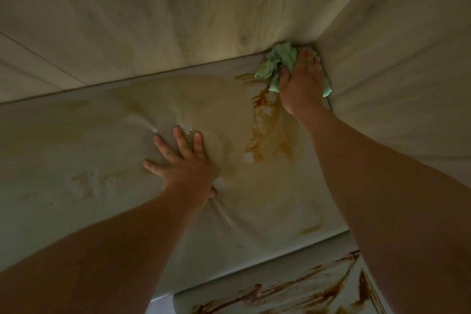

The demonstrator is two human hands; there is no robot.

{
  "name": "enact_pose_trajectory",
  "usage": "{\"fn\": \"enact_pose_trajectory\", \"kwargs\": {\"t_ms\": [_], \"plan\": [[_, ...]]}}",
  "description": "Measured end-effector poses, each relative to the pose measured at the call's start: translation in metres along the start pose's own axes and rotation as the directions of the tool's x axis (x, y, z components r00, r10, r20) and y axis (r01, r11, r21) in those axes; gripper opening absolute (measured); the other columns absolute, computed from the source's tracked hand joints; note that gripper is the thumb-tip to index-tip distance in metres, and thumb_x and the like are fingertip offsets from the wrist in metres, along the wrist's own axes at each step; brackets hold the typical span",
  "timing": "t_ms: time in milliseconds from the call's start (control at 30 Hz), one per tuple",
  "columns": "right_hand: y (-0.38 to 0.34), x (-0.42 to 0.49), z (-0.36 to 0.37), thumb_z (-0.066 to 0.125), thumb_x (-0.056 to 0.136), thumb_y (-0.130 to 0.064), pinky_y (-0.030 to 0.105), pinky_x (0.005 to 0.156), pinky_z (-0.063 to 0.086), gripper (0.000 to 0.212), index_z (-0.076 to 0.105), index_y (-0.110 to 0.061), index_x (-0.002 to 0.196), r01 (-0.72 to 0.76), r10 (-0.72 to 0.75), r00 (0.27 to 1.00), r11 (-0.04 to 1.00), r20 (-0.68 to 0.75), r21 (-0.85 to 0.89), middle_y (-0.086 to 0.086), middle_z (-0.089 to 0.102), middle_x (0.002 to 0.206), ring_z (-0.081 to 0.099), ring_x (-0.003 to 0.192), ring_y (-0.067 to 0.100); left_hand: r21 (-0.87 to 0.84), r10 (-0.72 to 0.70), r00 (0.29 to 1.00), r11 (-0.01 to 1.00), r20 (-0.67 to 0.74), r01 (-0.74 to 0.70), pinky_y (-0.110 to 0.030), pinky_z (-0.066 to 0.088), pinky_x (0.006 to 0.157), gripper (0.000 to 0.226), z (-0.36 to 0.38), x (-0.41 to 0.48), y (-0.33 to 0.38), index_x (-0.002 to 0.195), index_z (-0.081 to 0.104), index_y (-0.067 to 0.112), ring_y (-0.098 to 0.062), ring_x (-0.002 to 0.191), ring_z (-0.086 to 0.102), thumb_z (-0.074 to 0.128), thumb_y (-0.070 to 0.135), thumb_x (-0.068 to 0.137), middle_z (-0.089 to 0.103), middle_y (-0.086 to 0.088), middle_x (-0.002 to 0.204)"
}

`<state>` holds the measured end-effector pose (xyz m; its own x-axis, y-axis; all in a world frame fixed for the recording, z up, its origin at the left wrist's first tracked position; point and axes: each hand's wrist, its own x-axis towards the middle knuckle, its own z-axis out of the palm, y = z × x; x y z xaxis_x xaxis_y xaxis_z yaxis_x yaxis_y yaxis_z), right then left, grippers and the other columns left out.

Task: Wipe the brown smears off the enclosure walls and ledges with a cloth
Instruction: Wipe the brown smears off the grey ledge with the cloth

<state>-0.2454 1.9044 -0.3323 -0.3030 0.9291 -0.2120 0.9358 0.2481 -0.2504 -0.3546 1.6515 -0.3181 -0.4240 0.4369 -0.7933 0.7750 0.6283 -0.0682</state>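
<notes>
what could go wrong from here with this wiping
The cloth is bunched under the right hand in the corner, so a pass downward may drag the thick brown smear wider rather than lift it. The left hand presses flat on the soft panel beside that smear and could pick up residue. The lower ledge is heavily streaked; by then the cloth might just spread it.

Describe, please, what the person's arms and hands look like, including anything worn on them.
Both arms are bare. The left forearm and right forearm show no sleeve up to the frame's edge. The left hand and right hand wear no gloves, and no watch, bracelet or ring shows in the dim light.
</notes>
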Motion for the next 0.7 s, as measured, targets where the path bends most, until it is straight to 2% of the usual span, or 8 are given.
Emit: {"fn": "enact_pose_trajectory", "kwargs": {"t_ms": [100,167,300,367,467,533,633,700], "plan": [[-0.044,-0.022,0.008,0.029,0.11,-0.038,0.044,0.129,0.001,0.068,0.003,-0.006,0.164,-0.002,0.004,0.999,0.999,0.045,-0.044,0.015,0.001,0.173,-0.001,0.16,0.031,-0.009,0.005,1.0,1.0,-0.01,-0.005,-0.086,0.012,0.107,0.142,0.002,0.001,-0.001,0.153,-0.033,0.017,-0.066,0.14,-0.029,0.079,0.06,0.078,-0.042,-0.026,0.157],[-0.079,-0.056,0.018,0.036,0.11,-0.035,0.046,0.128,0.001,0.067,0.009,-0.006,0.164,0.214,-0.207,0.969,0.976,0.134,-0.035,0.015,0.003,0.173,0.001,0.16,0.032,-0.007,0.011,1.0,1.0,-0.018,-0.012,-0.086,0.012,0.107,0.142,0.004,0.001,-0.001,0.154,-0.033,0.017,-0.066,0.14,-0.029,0.08,0.059,0.078,-0.042,-0.026,0.157],[-0.096,-0.092,0.03,0.037,0.109,-0.037,0.041,0.129,0.004,0.064,0.013,-0.018,0.165,0.638,-0.61,0.754,0.768,0.245,-0.052,0.002,0.009,0.174,0.004,0.16,0.022,-0.012,-0.003,1.0,1.0,-0.018,0.003,-0.086,0.011,0.107,0.143,0.003,0.001,-0.001,0.155,-0.032,0.019,-0.065,0.141,-0.03,0.08,0.06,0.077,-0.042,-0.024,0.158],[-0.067,-0.073,0.025,0.036,0.109,-0.034,0.038,0.129,0.008,0.063,0.014,-0.021,0.166,0.616,-0.581,0.776,0.782,0.245,-0.096,0.002,0.013,0.173,0.011,0.159,0.023,-0.007,0.003,1.0,1.0,-0.024,-0.003,-0.085,0.012,0.108,0.143,0.004,0.001,-0.001,0.154,-0.033,0.019,-0.064,0.141,-0.029,0.08,0.06,0.077,-0.042,-0.024,0.158],[-0.011,-0.05,0.005,0.035,0.109,-0.036,0.04,0.127,0.013,0.063,0.014,-0.019,0.166,0.183,-0.175,0.98,0.979,0.098,-0.087,0.008,0.013,0.173,0.015,0.157,0.03,-0.003,0.007,1.0,1.0,-0.028,-0.007,-0.086,0.012,0.107,0.142,0.003,0.0,0.0,0.153,-0.034,0.019,-0.064,0.141,-0.03,0.08,0.059,0.078,-0.043,-0.024,0.157],[0.003,-0.06,0.004,0.033,0.109,-0.04,0.044,0.128,0.009,0.066,0.01,-0.015,0.166,0.003,0.003,0.999,0.995,0.054,-0.102,0.01,0.009,0.173,0.008,0.159,0.03,-0.011,0.001,1.0,1.0,-0.03,-0.001,-0.086,0.01,0.108,0.143,0.004,0.0,-0.001,0.153,-0.034,0.02,-0.064,0.141,-0.03,0.081,0.058,0.078,-0.044,-0.024,0.157],[-0.002,-0.11,0.02,0.033,0.106,-0.043,0.049,0.128,0.011,0.069,0.014,-0.015,0.165,0.237,-0.228,0.97,0.965,0.087,-0.115,0.011,0.014,0.172,0.01,0.159,0.032,-0.039,0.008,0.999,0.999,-0.042,-0.01,-0.085,0.009,0.108,0.143,0.005,-0.001,-0.002,0.154,-0.033,0.021,-0.062,0.142,-0.031,0.081,0.058,0.077,-0.043,-0.021,0.158],[0.013,-0.143,0.022,0.035,0.103,-0.046,0.048,0.127,0.015,0.068,0.022,-0.02,0.164,0.517,-0.491,0.853,0.843,0.179,-0.148,0.007,0.022,0.171,0.016,0.158,0.03,-0.03,0.024,0.997,0.999,-0.069,-0.026,-0.085,0.01,0.108,0.143,0.006,-0.003,-0.003,0.155,-0.031,0.021,-0.062,0.142,-0.029,0.081,0.06,0.076,-0.041,-0.022,0.159]]}}
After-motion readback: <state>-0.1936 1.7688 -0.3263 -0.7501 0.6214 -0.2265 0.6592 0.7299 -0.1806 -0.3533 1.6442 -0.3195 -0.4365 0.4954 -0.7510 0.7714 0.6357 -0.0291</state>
